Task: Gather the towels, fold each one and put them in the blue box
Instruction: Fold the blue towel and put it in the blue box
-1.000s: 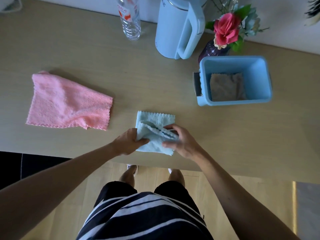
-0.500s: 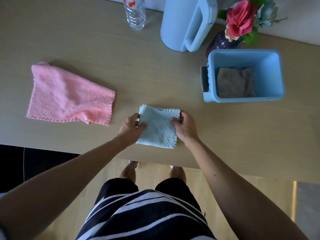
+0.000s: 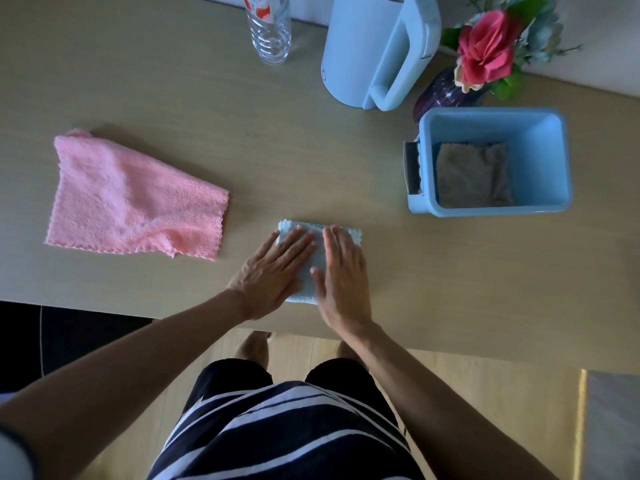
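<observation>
A folded light blue towel [image 3: 317,258] lies near the table's front edge. My left hand [image 3: 273,275] and my right hand [image 3: 341,275] both press flat on it with straight fingers, covering most of it. A pink towel [image 3: 131,199] lies spread out and rumpled to the left. The blue box [image 3: 550,157] stands at the right and holds a folded beige towel [image 3: 472,174].
Along the back wall stand a clear plastic bottle [image 3: 270,32], a pale blue kettle [image 3: 374,50] and a dark vase with a red flower [image 3: 450,91] just behind the box. The wooden table [image 3: 277,133] ends right under my wrists.
The blue towel went from half folded in my fingers to lying as a flat square. Both hands let go of its side edges and now lie flat on top.
</observation>
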Tool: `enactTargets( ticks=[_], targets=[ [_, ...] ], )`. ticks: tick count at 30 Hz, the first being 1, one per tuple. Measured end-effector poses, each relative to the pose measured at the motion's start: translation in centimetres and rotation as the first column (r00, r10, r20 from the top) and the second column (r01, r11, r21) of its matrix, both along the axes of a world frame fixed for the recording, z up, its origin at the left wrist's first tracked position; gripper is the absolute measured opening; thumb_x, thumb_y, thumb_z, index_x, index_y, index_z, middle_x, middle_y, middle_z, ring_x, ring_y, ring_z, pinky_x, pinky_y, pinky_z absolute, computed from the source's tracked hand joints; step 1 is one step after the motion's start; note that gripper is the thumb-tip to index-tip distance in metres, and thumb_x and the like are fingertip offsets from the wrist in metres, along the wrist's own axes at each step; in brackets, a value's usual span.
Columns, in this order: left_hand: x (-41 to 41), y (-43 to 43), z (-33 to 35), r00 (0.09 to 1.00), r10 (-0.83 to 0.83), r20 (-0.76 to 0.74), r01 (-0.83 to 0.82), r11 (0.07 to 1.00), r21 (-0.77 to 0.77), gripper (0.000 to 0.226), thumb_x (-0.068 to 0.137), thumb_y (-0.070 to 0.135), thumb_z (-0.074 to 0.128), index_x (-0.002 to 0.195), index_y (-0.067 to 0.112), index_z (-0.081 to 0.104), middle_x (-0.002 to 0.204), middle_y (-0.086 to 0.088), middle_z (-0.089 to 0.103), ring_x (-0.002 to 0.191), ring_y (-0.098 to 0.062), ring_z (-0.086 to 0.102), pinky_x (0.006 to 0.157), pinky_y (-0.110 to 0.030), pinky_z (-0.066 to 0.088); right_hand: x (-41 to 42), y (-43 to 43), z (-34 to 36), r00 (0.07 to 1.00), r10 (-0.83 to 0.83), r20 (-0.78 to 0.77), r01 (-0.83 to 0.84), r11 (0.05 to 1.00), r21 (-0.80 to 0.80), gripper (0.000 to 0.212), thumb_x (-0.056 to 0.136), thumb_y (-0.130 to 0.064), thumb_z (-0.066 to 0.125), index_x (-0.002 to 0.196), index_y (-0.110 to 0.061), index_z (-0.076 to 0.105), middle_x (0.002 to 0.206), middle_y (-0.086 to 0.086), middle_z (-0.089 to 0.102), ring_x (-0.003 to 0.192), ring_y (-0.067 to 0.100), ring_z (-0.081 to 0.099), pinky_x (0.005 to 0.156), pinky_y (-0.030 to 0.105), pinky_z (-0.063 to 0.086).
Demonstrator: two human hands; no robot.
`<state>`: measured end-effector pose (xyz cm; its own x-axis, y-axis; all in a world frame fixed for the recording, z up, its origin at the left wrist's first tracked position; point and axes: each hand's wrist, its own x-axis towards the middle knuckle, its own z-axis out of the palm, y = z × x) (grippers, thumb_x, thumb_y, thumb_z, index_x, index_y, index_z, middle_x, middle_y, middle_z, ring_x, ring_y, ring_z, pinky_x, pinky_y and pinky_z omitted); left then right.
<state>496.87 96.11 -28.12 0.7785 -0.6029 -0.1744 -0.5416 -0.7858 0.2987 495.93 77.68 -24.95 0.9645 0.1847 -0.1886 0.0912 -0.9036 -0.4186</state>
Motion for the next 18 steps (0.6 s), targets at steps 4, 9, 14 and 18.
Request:
enactTargets(
  ticks=[4, 9, 14, 18],
  targets=[
    [-1.0, 0.6, -0.7, 0.994, 0.095, -0.057, -0.091, 0.993, 0.072, 0.075, 0.099, 0.053, 0.036, 0.158, 0.011, 0.017, 0.168, -0.008, 0.009, 0.155, -0.026, 0.006, 0.122, -0.056, 0.016, -2.6, -1.1, -3.0, 0.988, 0.091, -0.124, -0.112, 0.979, -0.171, 0.082, 0.099, -0.059, 0.034, 0.160, -0.010, 0.007, 0.169, 0.010, 0.000, 0.156, 0.028, -0.002, 0.124, 0.054, 0.015],
    [-1.3, 0.3, -0.5, 0.987, 0.143, -0.070, -0.136, 0.986, 0.100, 0.079, 0.097, 0.057, 0.037, 0.159, 0.012, 0.016, 0.168, -0.008, 0.008, 0.155, -0.026, 0.006, 0.121, -0.057, 0.015, -2.2, -2.7, -3.5, 0.975, 0.178, -0.134, -0.206, 0.948, -0.244, 0.086, 0.097, -0.068, 0.028, 0.160, -0.014, 0.006, 0.169, 0.010, -0.002, 0.156, 0.029, -0.002, 0.122, 0.058, 0.014],
    [0.3, -2.2, 1.5, 0.993, 0.121, 0.003, -0.120, 0.984, 0.133, 0.078, 0.087, 0.051, 0.057, 0.147, 0.003, 0.041, 0.156, -0.019, 0.036, 0.148, -0.036, 0.029, 0.122, -0.053, 0.022, -3.0, -2.6, -2.5, 0.988, 0.087, -0.129, -0.114, 0.969, -0.219, 0.086, 0.099, -0.063, 0.032, 0.160, -0.012, -0.001, 0.169, 0.011, -0.002, 0.156, 0.030, 0.001, 0.124, 0.053, 0.014],
    [2.9, -4.2, 2.0, 0.990, 0.142, 0.019, -0.143, 0.972, 0.189, 0.092, 0.070, 0.049, 0.081, 0.141, -0.001, 0.049, 0.137, -0.019, 0.056, 0.130, -0.036, 0.051, 0.115, -0.049, 0.037, -3.6, -3.4, -0.9, 0.992, -0.075, -0.096, 0.060, 0.986, -0.155, 0.083, 0.099, -0.052, 0.041, 0.160, -0.012, 0.000, 0.168, 0.011, 0.005, 0.156, 0.028, 0.005, 0.124, 0.050, 0.019]
  ],
)
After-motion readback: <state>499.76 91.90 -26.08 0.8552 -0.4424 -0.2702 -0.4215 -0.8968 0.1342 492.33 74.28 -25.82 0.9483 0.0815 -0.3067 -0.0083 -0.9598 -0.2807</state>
